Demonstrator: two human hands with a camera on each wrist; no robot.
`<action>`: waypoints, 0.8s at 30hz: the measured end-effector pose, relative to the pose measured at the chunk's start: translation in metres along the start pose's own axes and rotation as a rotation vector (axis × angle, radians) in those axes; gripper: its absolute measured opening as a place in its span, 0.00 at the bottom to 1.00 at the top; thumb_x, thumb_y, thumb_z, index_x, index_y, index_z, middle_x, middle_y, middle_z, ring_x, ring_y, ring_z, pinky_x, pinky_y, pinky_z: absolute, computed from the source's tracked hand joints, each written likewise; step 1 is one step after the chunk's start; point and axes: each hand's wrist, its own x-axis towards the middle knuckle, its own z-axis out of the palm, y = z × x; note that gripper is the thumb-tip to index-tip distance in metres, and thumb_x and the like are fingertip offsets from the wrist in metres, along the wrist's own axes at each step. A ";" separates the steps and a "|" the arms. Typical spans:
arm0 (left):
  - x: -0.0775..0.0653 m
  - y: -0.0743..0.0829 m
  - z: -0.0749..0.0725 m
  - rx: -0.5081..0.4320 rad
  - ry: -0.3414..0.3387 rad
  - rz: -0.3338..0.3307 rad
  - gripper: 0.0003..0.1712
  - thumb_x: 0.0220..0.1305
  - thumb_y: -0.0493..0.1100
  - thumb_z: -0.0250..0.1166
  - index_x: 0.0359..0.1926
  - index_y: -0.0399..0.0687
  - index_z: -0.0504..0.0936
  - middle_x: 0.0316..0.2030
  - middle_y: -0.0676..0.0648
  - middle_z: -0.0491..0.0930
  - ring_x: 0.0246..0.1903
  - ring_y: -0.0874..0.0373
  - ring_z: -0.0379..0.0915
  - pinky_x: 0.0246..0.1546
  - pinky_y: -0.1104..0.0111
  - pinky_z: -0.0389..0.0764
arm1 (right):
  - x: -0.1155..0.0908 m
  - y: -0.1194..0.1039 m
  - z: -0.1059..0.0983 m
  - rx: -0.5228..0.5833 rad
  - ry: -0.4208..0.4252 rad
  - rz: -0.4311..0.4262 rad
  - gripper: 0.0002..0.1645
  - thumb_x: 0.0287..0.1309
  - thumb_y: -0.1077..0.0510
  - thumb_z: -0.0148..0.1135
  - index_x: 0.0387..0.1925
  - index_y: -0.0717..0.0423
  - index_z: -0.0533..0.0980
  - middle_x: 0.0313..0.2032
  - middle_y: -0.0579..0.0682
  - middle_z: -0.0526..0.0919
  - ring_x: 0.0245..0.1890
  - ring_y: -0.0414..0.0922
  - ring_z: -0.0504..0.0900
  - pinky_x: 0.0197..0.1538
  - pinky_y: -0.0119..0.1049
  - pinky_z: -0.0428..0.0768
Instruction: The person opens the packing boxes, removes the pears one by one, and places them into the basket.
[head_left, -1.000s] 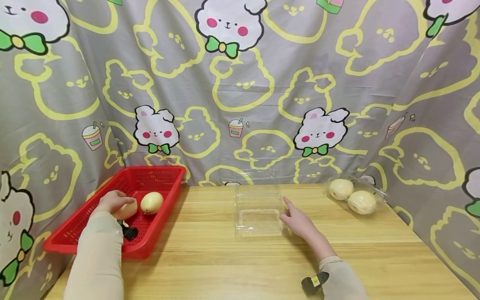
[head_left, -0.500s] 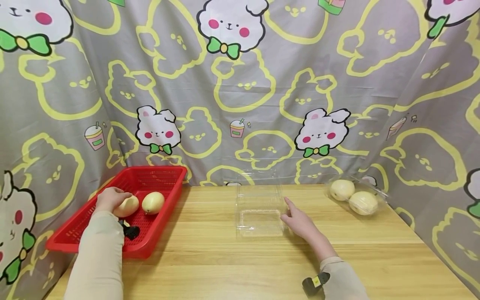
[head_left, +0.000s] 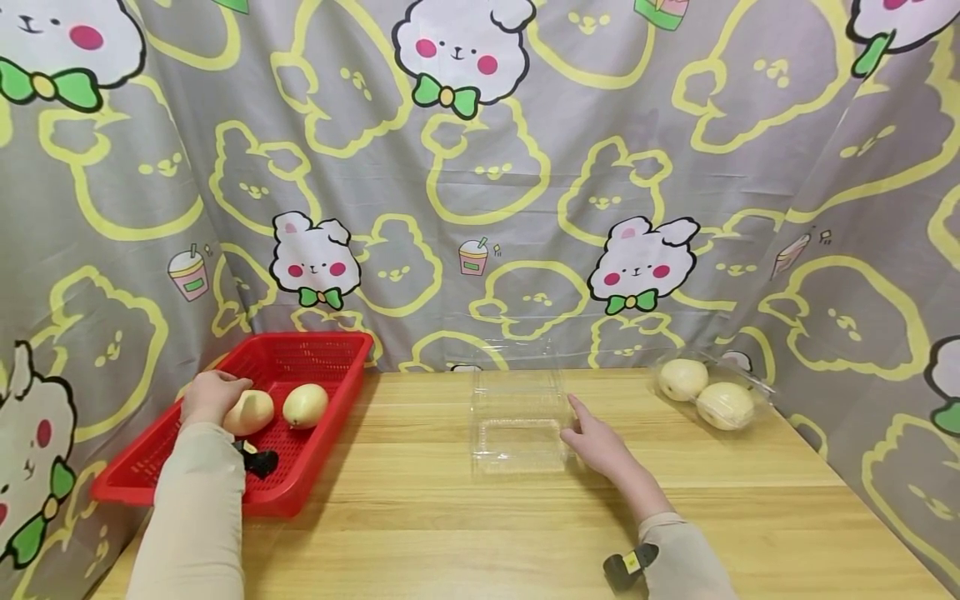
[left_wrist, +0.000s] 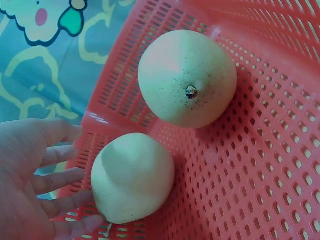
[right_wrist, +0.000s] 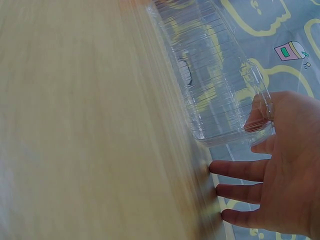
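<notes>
Inside the red plastic basket [head_left: 296,467], two pale yellow pears lie side by side. My left hand [head_left: 206,398] is over the basket's left part, beside the nearer pear [head_left: 251,412]. In the left wrist view its fingers [left_wrist: 60,179] are spread and fairly straight, the lower ones at or touching that pear [left_wrist: 132,177]; contact is hard to tell. The other pear [left_wrist: 187,77] shows a dark, speckled end. At the table's middle stands an opened clear plastic clamshell box [head_left: 519,442]. My right hand [head_left: 600,442] touches its right edge, fingers extended, with the thumb showing through the plastic.
At the back right of the wooden table [head_left: 420,533], a closed clear box [head_left: 761,392] holds two pears [head_left: 682,379]. A patterned cloth curtain [head_left: 517,200] hangs behind the table and along both sides.
My left hand has shifted slightly left, off the nearer pear, and more of that pear shows. The right hand and the opened box have stayed in place.
</notes>
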 end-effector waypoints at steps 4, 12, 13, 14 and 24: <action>-0.002 0.003 -0.001 -0.013 0.044 -0.011 0.30 0.66 0.54 0.53 0.54 0.31 0.76 0.54 0.28 0.75 0.48 0.33 0.72 0.43 0.46 0.76 | 0.001 0.000 0.000 -0.004 -0.001 -0.004 0.45 0.58 0.53 0.52 0.75 0.58 0.51 0.54 0.63 0.81 0.57 0.62 0.77 0.59 0.59 0.72; -0.005 0.015 -0.003 -0.059 0.165 -0.042 0.33 0.66 0.58 0.47 0.58 0.36 0.75 0.58 0.30 0.74 0.56 0.30 0.67 0.46 0.45 0.74 | 0.001 0.000 0.000 -0.003 -0.004 0.004 0.44 0.59 0.53 0.51 0.75 0.57 0.51 0.55 0.64 0.80 0.57 0.62 0.77 0.59 0.59 0.72; -0.005 0.016 -0.003 -0.066 0.177 -0.044 0.33 0.66 0.58 0.47 0.58 0.37 0.75 0.58 0.30 0.73 0.56 0.30 0.66 0.47 0.44 0.73 | 0.001 0.000 0.000 -0.002 -0.006 0.003 0.44 0.59 0.53 0.51 0.75 0.58 0.51 0.56 0.65 0.80 0.57 0.63 0.77 0.59 0.59 0.73; -0.005 0.017 -0.004 -0.071 0.188 -0.044 0.34 0.67 0.59 0.46 0.59 0.37 0.74 0.58 0.30 0.73 0.56 0.30 0.66 0.47 0.44 0.73 | 0.000 0.000 -0.001 0.001 -0.006 0.004 0.44 0.59 0.53 0.52 0.75 0.58 0.51 0.56 0.65 0.79 0.57 0.63 0.77 0.59 0.59 0.73; -0.005 0.026 -0.010 -0.133 0.272 -0.008 0.34 0.67 0.60 0.45 0.59 0.39 0.75 0.55 0.32 0.76 0.55 0.33 0.66 0.43 0.46 0.72 | 0.000 -0.002 0.000 0.009 -0.012 -0.002 0.44 0.60 0.53 0.53 0.75 0.59 0.51 0.55 0.66 0.79 0.57 0.63 0.77 0.59 0.60 0.73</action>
